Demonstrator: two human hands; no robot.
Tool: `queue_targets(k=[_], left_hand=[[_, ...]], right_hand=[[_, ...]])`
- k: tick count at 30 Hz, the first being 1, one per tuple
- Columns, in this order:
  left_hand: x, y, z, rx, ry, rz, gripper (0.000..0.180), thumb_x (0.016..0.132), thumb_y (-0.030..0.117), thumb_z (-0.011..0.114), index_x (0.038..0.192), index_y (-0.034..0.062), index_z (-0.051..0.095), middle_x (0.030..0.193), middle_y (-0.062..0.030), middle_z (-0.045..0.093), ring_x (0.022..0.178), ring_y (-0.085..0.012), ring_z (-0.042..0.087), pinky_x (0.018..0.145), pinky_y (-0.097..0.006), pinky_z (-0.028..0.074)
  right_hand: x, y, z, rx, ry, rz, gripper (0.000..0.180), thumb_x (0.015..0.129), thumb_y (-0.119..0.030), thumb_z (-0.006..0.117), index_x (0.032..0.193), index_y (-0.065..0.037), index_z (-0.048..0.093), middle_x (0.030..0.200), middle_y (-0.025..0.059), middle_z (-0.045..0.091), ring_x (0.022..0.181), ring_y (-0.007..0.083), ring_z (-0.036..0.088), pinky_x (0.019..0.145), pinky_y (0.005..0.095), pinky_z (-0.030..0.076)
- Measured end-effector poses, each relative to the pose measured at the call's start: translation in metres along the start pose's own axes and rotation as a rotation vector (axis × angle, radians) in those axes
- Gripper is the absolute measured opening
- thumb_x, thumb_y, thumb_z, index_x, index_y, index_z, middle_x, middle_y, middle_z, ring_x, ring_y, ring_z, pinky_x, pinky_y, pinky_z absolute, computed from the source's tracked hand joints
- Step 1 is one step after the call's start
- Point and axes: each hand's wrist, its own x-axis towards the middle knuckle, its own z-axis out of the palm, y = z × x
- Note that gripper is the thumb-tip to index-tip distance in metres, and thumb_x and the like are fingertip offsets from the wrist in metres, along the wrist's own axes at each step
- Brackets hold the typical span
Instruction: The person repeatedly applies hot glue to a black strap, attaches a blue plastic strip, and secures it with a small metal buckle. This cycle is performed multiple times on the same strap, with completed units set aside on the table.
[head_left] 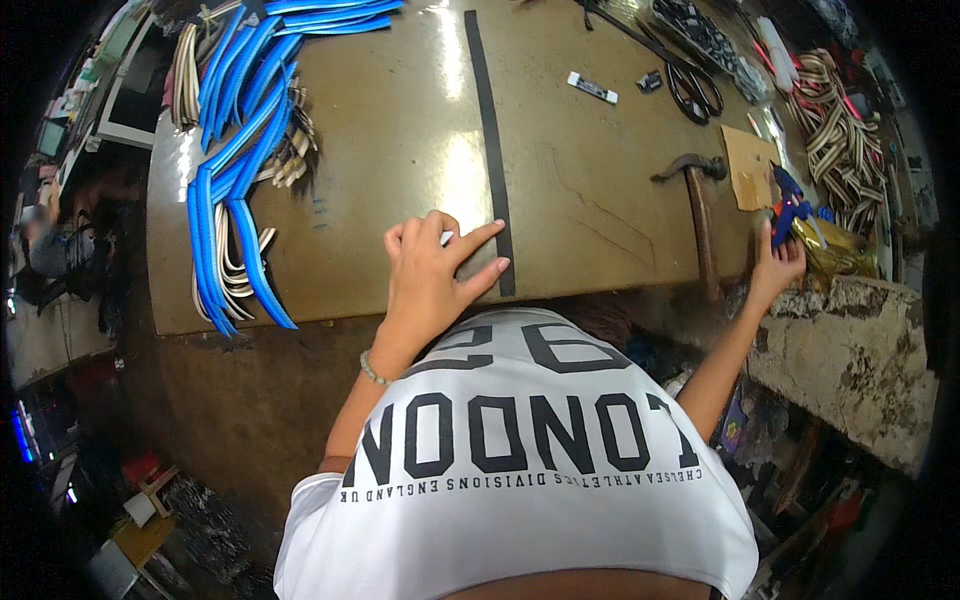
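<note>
A long, narrow black strip [487,140] lies flat along the table, running from the far edge to near my body. My left hand [430,275] rests at its near end, thumb and index finger stretched apart with their tips at the strip's left edge. The other fingers of that hand are curled, and a small pale spot shows between them, too small to name. Out to the right, my right hand [778,268] is closed on a blue glue gun [788,212] with an orange part, beside the table's right side. The fingers partly hide its handle.
A hammer [700,215] lies left of a brown cardboard piece [750,165]. Bundled blue straps [250,130] cover the table's left side. Striped straps [835,140] pile at the right, by gold sheeting [835,250]. Scissors [692,95] and a small white tube [592,88] lie farther back.
</note>
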Motion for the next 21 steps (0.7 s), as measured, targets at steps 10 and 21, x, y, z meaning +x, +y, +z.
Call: queue_targets(k=[10, 21], left_hand=[[-0.002, -0.002, -0.001, 0.006, -0.031, 0.006, 0.038, 0.076, 0.037, 0.078, 0.112, 0.0264, 0.072, 0.089, -0.0015, 0.047, 0.086, -0.0205, 0.045, 0.089, -0.039, 0.031], [0.0, -0.002, -0.003, -0.042, -0.025, -0.021, 0.041, 0.072, 0.035, 0.08, 0.111, 0.0262, 0.073, 0.086, -0.0013, 0.045, 0.087, -0.0209, 0.046, 0.088, -0.039, 0.031]], right_hand=[[-0.011, -0.179, 0.011, 0.422, -0.757, -0.015, 0.047, 0.092, -0.032, 0.069, 0.123, -0.001, 0.05, 0.095, 0.0098, 0.069, 0.075, 0.0175, 0.066, 0.069, 0.0338, 0.054], [-0.078, -0.246, 0.067, 0.285, -1.288, -0.623, 0.052, 0.09, -0.032, 0.07, 0.126, -0.005, 0.044, 0.085, 0.0206, 0.068, 0.076, 0.0409, 0.068, 0.065, 0.0422, 0.052]])
